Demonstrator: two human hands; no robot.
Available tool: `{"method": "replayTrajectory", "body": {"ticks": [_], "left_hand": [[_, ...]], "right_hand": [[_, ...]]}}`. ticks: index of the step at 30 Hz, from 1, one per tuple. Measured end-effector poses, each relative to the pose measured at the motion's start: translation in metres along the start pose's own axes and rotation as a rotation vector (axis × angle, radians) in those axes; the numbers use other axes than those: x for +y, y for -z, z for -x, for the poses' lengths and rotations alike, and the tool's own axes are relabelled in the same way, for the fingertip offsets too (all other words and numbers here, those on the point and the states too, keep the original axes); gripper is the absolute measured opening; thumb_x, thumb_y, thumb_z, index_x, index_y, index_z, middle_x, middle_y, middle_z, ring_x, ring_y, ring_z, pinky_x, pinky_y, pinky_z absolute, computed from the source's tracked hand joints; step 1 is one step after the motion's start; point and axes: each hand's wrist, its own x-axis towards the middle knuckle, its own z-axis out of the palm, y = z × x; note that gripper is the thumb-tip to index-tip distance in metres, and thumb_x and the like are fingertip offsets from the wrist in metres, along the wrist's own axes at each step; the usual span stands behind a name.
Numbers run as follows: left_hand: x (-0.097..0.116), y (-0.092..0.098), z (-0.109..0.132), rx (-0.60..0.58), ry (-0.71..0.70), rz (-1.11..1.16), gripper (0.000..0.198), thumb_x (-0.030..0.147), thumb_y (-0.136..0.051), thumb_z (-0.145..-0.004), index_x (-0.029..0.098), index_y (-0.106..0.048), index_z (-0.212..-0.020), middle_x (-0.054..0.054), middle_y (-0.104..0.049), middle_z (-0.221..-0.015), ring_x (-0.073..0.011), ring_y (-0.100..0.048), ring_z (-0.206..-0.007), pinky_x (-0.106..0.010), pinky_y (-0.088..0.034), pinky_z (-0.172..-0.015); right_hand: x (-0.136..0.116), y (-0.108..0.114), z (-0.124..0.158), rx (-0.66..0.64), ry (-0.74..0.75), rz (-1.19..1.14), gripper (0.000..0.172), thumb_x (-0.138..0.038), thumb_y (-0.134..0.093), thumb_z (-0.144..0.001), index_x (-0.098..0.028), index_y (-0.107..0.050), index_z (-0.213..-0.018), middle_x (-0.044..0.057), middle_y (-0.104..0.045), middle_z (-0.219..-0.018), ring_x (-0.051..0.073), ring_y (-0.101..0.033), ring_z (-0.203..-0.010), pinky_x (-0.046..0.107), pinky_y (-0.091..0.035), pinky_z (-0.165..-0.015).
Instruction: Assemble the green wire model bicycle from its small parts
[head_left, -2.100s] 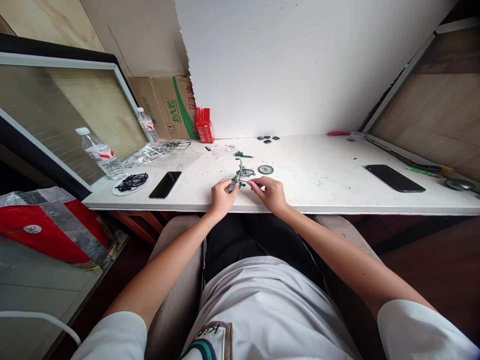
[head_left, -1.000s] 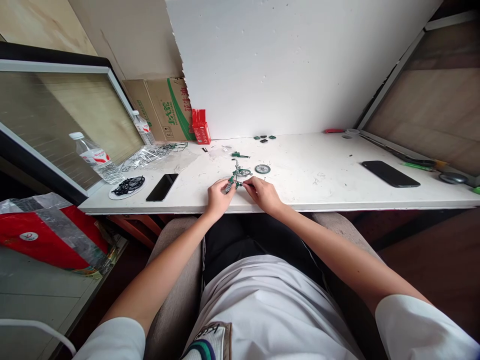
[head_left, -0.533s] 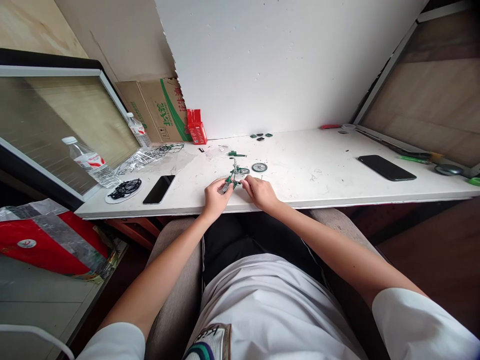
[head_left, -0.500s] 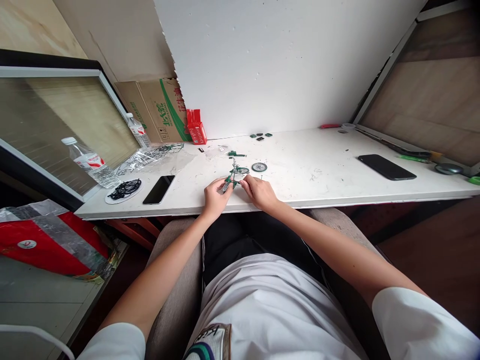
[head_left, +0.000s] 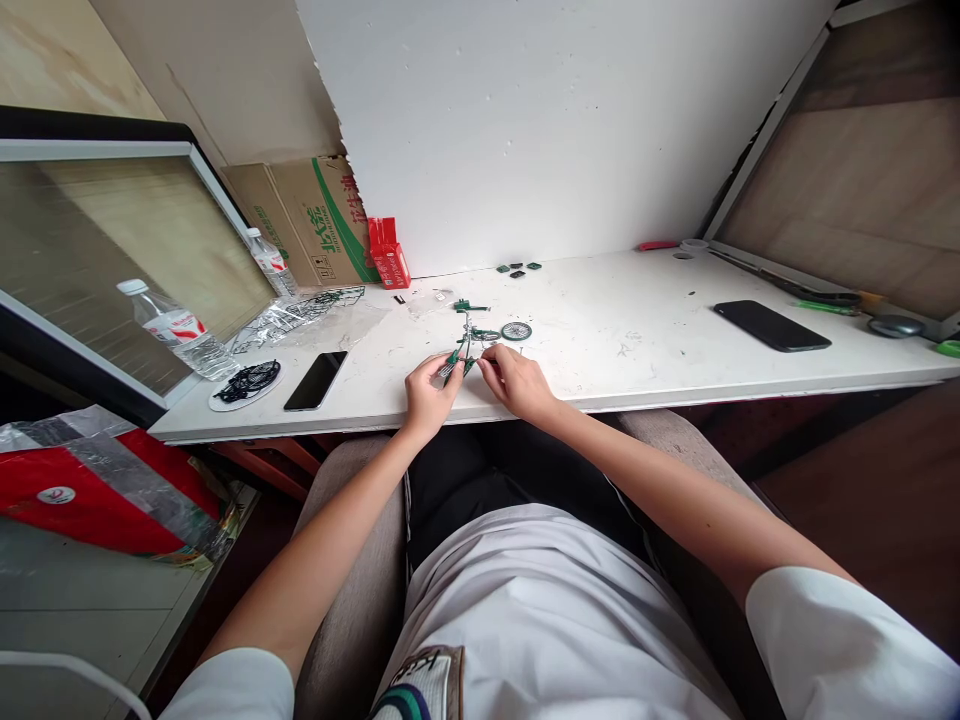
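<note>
A small green model bicycle frame [head_left: 469,343] stands on the white desk [head_left: 645,350] near its front edge. My left hand [head_left: 426,392] pinches the near end of the frame between thumb and fingers. My right hand [head_left: 517,380] is closed beside it, fingertips pressed to the same spot on the frame; whether it also holds a small part is hidden. A loose spoked wheel [head_left: 516,331] lies just behind my right hand. A green part [head_left: 466,307] and several dark green pieces [head_left: 517,268] lie farther back.
A black phone [head_left: 316,380], a round plate of black parts [head_left: 246,382] and a water bottle [head_left: 177,331] sit at the left. Plastic wrapping [head_left: 296,313], a red carton [head_left: 388,254] and a cardboard box [head_left: 315,222] stand behind. A second phone [head_left: 771,325] lies at the right.
My hands have closed in together on the bicycle frame, the right fingertips now touching it. The view has drifted slightly to the right.
</note>
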Motion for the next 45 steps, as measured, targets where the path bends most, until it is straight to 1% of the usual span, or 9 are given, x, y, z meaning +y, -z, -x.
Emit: {"method": "replayTrajectory", "body": {"ticks": [6, 9, 17, 21, 25, 30, 37, 40, 45], "left_hand": [[0.006, 0.000, 0.000, 0.000, -0.034, 0.005, 0.028, 0.042, -0.075, -0.101, 0.019, -0.084, -0.114, -0.014, -0.083, -0.119, -0.0267, -0.079, -0.114, -0.041, -0.062, -0.107], [0.009, -0.001, 0.001, -0.004, -0.043, 0.004, 0.027, 0.041, -0.075, -0.100, 0.019, -0.084, -0.114, -0.014, -0.083, -0.119, -0.0265, -0.079, -0.114, -0.040, -0.062, -0.106], [0.010, 0.000, 0.001, -0.011, 0.000, -0.058, 0.030, 0.043, -0.077, -0.098, 0.020, -0.085, -0.114, -0.015, -0.083, -0.121, -0.0284, -0.079, -0.115, -0.039, -0.063, -0.101], [0.011, 0.000, 0.001, -0.016, 0.005, -0.062, 0.030, 0.043, -0.077, -0.098, 0.019, -0.085, -0.114, -0.015, -0.083, -0.121, -0.0279, -0.079, -0.115, -0.037, -0.063, -0.096], [0.014, 0.001, 0.001, -0.024, 0.004, -0.065, 0.030, 0.042, -0.077, -0.098, 0.019, -0.085, -0.115, -0.015, -0.083, -0.120, -0.0279, -0.079, -0.113, -0.035, -0.064, -0.090], [0.013, 0.002, 0.001, -0.064, 0.009, -0.039, 0.029, 0.040, -0.077, -0.098, 0.020, -0.086, -0.118, -0.015, -0.082, -0.126, -0.0293, -0.078, -0.120, -0.036, -0.064, -0.094], [0.008, 0.002, 0.000, -0.079, 0.068, 0.012, 0.032, 0.042, -0.080, -0.096, 0.021, -0.086, -0.119, -0.015, -0.082, -0.127, -0.0305, -0.077, -0.122, -0.038, -0.066, -0.096], [0.008, 0.002, -0.001, -0.050, 0.093, 0.055, 0.032, 0.044, -0.081, -0.095, 0.020, -0.086, -0.115, -0.015, -0.083, -0.123, -0.0303, -0.078, -0.120, -0.038, -0.067, -0.096], [0.007, 0.000, -0.001, -0.012, 0.110, 0.099, 0.034, 0.045, -0.082, -0.093, 0.017, -0.086, -0.112, -0.015, -0.083, -0.120, -0.0291, -0.079, -0.116, -0.038, -0.068, -0.094]], "right_hand": [[0.001, 0.001, -0.001, 0.047, -0.004, -0.117, 0.030, -0.046, -0.039, -0.117, -0.023, -0.056, -0.111, 0.009, -0.075, -0.099, 0.021, -0.065, -0.078, 0.033, -0.042, -0.067], [0.001, 0.003, -0.002, 0.028, -0.043, -0.209, 0.033, -0.051, -0.039, -0.117, -0.024, -0.057, -0.112, 0.009, -0.077, -0.101, 0.021, -0.066, -0.078, 0.033, -0.046, -0.068], [-0.006, 0.017, -0.002, -0.045, -0.013, -0.499, 0.038, -0.059, -0.041, -0.116, -0.025, -0.060, -0.116, 0.013, -0.078, -0.123, 0.026, -0.074, -0.110, 0.038, -0.059, -0.086], [-0.005, 0.019, -0.002, -0.048, 0.000, -0.543, 0.035, -0.056, -0.043, -0.116, -0.025, -0.059, -0.113, 0.013, -0.077, -0.122, 0.026, -0.073, -0.109, 0.041, -0.059, -0.094], [-0.001, 0.017, -0.002, -0.073, 0.011, -0.580, 0.033, -0.055, -0.043, -0.116, -0.025, -0.058, -0.115, 0.011, -0.076, -0.124, 0.024, -0.072, -0.104, 0.038, -0.060, -0.088], [0.003, 0.014, -0.001, -0.103, -0.026, -0.619, 0.039, -0.062, -0.042, -0.115, -0.025, -0.057, -0.116, 0.011, -0.073, -0.125, 0.022, -0.070, -0.095, 0.036, -0.063, -0.077], [-0.002, 0.016, -0.003, -0.105, -0.009, -0.628, 0.037, -0.061, -0.045, -0.114, -0.026, -0.058, -0.115, 0.012, -0.076, -0.130, 0.024, -0.075, -0.109, 0.035, -0.065, -0.077], [-0.005, 0.016, -0.003, -0.049, -0.015, -0.532, 0.037, -0.060, -0.050, -0.113, -0.025, -0.063, -0.113, 0.011, -0.079, -0.120, 0.024, -0.075, -0.103, 0.036, -0.064, -0.076], [-0.006, 0.011, -0.003, 0.083, -0.043, -0.394, 0.039, -0.060, -0.054, -0.109, -0.024, -0.067, -0.102, 0.009, -0.078, -0.098, 0.021, -0.071, -0.082, 0.034, -0.058, -0.063]]}}
